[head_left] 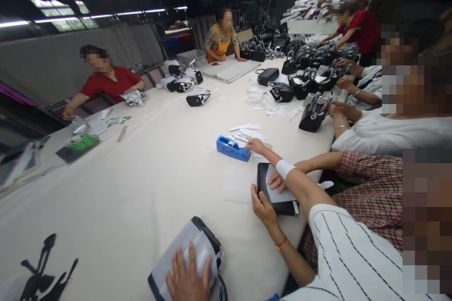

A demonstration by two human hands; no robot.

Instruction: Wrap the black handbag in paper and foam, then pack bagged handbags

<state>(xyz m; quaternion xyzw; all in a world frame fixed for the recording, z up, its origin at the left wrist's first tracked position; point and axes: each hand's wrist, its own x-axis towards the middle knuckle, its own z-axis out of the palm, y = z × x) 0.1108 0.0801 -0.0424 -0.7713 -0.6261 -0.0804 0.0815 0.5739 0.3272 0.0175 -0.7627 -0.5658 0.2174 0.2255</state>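
My left hand lies flat, fingers spread, pressing white tissue paper onto a black handbag at the bottom of the view. The bag's black edges show around the paper. My right arm, in a striped sleeve with a white band at the wrist, stretches across the table. At its end my right hand has its fingers pinched at the cutting end of a blue tape dispenser; they appear to grip the tape, which is too small to see clearly. White paper strips lie just behind the dispenser.
Beside me, a co-worker's hands hold a black bag with tissue, under my right arm. Black straps lie lower left. Many black handbags crowd the far right. Several co-workers stand or sit around the white table.
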